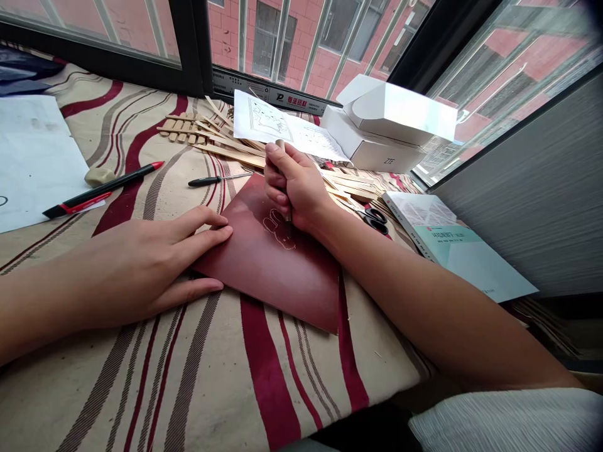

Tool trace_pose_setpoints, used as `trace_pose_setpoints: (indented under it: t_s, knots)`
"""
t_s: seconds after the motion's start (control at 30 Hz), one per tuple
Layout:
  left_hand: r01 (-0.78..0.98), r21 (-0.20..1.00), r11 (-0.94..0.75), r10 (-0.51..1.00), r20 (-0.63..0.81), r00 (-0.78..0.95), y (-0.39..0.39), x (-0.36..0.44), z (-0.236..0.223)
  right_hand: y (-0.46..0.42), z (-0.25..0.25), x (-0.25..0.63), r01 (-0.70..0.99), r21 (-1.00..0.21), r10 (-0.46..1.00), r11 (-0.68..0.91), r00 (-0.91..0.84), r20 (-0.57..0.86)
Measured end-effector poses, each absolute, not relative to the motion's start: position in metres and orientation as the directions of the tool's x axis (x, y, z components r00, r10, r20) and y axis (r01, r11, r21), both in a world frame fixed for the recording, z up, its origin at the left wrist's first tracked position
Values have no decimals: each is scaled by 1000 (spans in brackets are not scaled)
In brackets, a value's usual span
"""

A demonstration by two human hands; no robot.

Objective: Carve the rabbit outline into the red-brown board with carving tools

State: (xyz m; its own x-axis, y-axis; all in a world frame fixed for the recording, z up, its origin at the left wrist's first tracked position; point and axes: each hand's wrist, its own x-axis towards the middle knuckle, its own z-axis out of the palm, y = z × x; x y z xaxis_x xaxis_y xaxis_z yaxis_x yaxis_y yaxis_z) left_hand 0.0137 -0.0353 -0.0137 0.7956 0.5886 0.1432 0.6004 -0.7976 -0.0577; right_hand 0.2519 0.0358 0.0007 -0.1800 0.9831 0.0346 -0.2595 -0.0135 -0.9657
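A reddish-brown flat board lies on the striped cloth, with a pale rabbit outline on its surface. My left hand rests at the board's left edge, fingers apart and stretched out, fingertips on or beside it. Above the rabbit, my right hand is closed in a fist round a carving tool. The tool's light handle end shows above the thumb, and its lower end points down at the outline; the exact tip is hard to make out. A thin black-handled tool lies beyond the board's upper left corner.
Wooden strips and a printed sheet lie behind the board. To the right are black-handled scissors, a book and a white box. A black-and-red pen, an eraser-like lump and white paper are left.
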Motion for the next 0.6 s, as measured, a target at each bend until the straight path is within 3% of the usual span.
trace_pose_setpoints:
  t_s: [0.3,0.6]
  knots:
    - [603,-60,-795,596,105,796,-37,16,-9,43,-11,257,-286,-956,958,65,-250,140]
    - [626,59,-778,627,144,766,-32,11,-22,39,-7,254,-251,-964,960,90,-234,151]
